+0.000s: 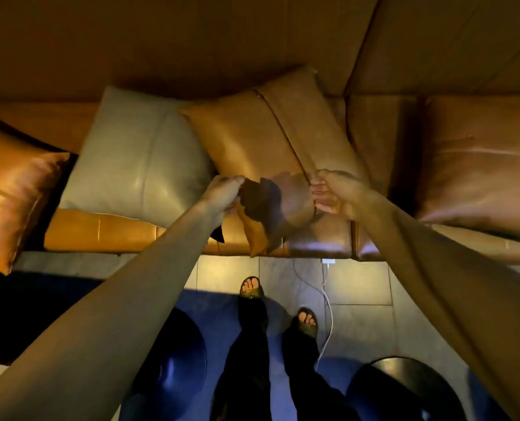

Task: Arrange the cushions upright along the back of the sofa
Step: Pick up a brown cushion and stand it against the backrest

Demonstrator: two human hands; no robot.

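Note:
A tan leather cushion [252, 138] lies tilted against the back of the brown sofa [192, 41], its zip seam running down the middle. My left hand [222, 192] grips its near left corner and my right hand [334, 192] grips its near right edge. A pale grey cushion [137, 153] leans to its left, touching it. An orange cushion [13, 189] sits at the far left and a brown cushion [480, 171] at the right.
The sofa's front seat edge [116, 229] runs across the middle. Below it, the tiled floor [359, 284] carries a white cable [327, 305]. Two dark round tables [180, 360] [404, 387] stand near my sandalled feet [251, 288].

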